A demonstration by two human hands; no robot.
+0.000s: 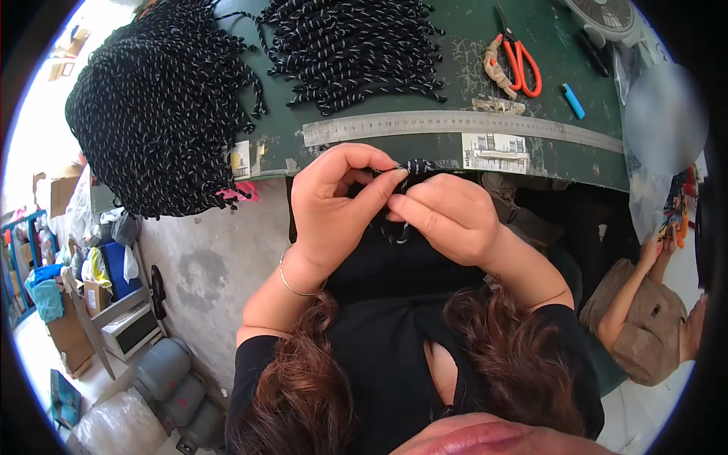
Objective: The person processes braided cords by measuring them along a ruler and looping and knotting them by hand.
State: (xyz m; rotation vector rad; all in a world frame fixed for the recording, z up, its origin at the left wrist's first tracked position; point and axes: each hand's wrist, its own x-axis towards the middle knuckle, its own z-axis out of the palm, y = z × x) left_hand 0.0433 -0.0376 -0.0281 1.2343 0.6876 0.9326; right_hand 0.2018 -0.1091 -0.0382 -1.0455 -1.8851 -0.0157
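Note:
Just off the front edge of the green table (pixel 288 136), a black cord with white flecks (pixel 419 164) is held between both hands. My left hand (pixel 337 201) pinches it between thumb and index finger. My right hand (pixel 447 216) is closed on the same cord, close beside the left fingertips. Part of the cord hangs below the hands against the dark clothing. On the table ahead lies a row of similar cords (pixel 349 49), and a large heap of them (pixel 159 114) droops over the edge at the left.
A steel ruler (pixel 455 123) lies along the table's front, near a white label (pixel 494 152). Farther back are orange-handled scissors (pixel 519 64), a blue lighter (pixel 573 101) and a fan (pixel 604 14). Another person (pixel 644 326) sits at the right. A grey chair (pixel 171 387) stands lower left.

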